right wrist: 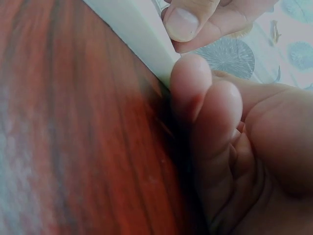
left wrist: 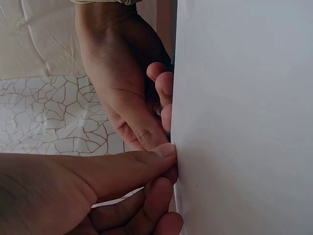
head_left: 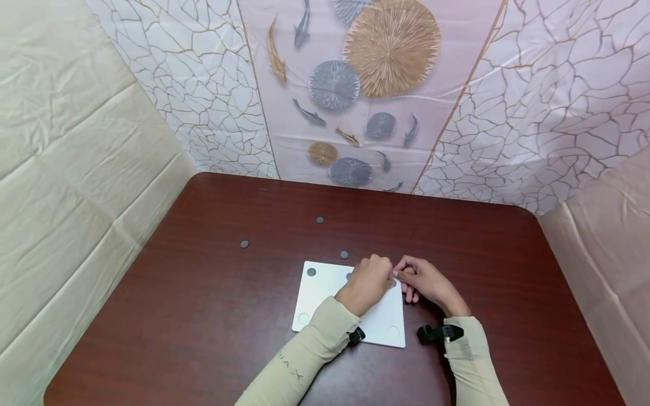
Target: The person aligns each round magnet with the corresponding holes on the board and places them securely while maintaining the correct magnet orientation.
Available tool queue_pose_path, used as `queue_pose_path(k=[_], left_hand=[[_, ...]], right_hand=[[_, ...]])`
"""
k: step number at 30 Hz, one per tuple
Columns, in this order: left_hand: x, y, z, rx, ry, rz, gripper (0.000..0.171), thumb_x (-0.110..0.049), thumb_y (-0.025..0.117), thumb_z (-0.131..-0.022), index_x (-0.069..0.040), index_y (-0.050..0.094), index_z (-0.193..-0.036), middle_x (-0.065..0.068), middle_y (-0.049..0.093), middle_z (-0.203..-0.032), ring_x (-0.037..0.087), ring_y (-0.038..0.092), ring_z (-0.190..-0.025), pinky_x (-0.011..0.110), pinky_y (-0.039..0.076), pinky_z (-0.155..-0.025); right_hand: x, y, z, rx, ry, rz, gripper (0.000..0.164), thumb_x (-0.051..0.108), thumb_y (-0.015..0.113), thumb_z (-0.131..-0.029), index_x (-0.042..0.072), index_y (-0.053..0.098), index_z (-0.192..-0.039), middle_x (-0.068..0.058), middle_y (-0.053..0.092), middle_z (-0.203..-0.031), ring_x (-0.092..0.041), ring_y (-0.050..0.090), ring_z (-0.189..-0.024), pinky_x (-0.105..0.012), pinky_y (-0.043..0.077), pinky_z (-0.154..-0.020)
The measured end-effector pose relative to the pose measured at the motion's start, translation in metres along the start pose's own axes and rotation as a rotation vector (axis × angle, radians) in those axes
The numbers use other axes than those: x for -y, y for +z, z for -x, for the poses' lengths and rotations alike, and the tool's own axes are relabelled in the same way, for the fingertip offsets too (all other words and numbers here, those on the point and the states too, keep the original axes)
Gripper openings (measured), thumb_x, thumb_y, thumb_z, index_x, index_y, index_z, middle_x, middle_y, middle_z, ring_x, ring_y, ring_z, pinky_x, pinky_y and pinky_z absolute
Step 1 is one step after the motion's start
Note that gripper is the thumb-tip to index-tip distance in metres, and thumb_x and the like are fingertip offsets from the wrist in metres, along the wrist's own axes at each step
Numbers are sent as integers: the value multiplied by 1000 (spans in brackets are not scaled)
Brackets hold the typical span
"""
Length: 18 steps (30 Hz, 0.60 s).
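Meeting at the far-right corner of a white board (head_left: 325,282), the left hand (head_left: 367,285) and right hand (head_left: 429,282) worked fingertip to fingertip. Left grip: thumb and fingers drawn close at the edge. Right grip: fingers curled beside the same corner. Could not tell whether either pinched anything small. So tight a hold suggested fine work, one hand perhaps steadying for the other. Board lay flat on the desk (head_left: 203,293), recesses facing up, presumably so discs could sit by their own weight.

Contents: far-left disc (head_left: 311,272) seated; middle disc (head_left: 349,276) and corner disc (head_left: 393,283) partly hidden by the left hand. Near-left recess (head_left: 303,318) and near-right recess (head_left: 394,331) showed only pale rings.

Beyond the board, scattered apart, probably within reach: nearest loose disc (head_left: 344,255), farthest loose disc (head_left: 319,220), leftmost loose disc (head_left: 245,244).
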State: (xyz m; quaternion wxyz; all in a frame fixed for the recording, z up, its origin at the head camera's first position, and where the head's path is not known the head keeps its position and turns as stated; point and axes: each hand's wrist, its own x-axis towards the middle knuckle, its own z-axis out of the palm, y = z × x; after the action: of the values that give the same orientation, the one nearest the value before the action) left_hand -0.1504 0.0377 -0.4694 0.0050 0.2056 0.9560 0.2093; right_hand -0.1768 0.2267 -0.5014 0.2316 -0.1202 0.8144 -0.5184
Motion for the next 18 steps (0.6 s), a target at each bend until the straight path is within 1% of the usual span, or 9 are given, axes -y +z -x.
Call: queue_pose_path(k=[4,6,8,12,14,18], left_hand=[[2,0,-1,16,-3,18,38,-16,77,-97,-18,60,-63,-7,51,-60,6,44,-53,21,38,-47],[3,-1,-2,33,-8,33,40,-16,77,-96,-19,60,-60,-9,48,-58,5,42,-51,20,36,-46],[4,-2,-3,50,-15,48,37,-17,78,-95,-20,63,-61,-9,52,-60,5,44,-51,20,36,-47],[4,-4,-3,68,-26,80,17,-22,82,-93,-19,77,-77,-9,68,-73,4,54,-58,19,42,-53],[4,-4,-3,77,-26,90,11,-22,83,-93,-19,79,-83,-9,71,-78,5,58,-61,19,43,-55],[4,-5,-3,89,-9,104,8,-19,84,-92,-17,78,-87,-8,72,-81,6,60,-64,20,45,-58]], right_hand=[[0,1,1,-2,6,-9,15,9,59,-108,-5,60,-109,-9,62,-67,-16,62,-48,-28,51,-45],[0,1,0,1,6,-12,15,10,60,-108,-6,60,-109,-9,62,-67,-15,62,-48,-28,51,-45],[0,0,1,5,5,-11,16,9,60,-108,-6,59,-109,-9,62,-67,-15,62,-48,-27,51,-45],[1,0,1,12,-1,-17,16,8,61,-107,-7,59,-109,-9,62,-67,-13,62,-49,-26,51,-46],[1,0,1,15,-2,-20,15,7,61,-107,-8,59,-109,-9,62,-67,-13,62,-49,-26,51,-46],[2,0,2,17,-7,-26,14,5,62,-106,-8,60,-110,-10,62,-67,-13,62,-49,-25,51,-46]])
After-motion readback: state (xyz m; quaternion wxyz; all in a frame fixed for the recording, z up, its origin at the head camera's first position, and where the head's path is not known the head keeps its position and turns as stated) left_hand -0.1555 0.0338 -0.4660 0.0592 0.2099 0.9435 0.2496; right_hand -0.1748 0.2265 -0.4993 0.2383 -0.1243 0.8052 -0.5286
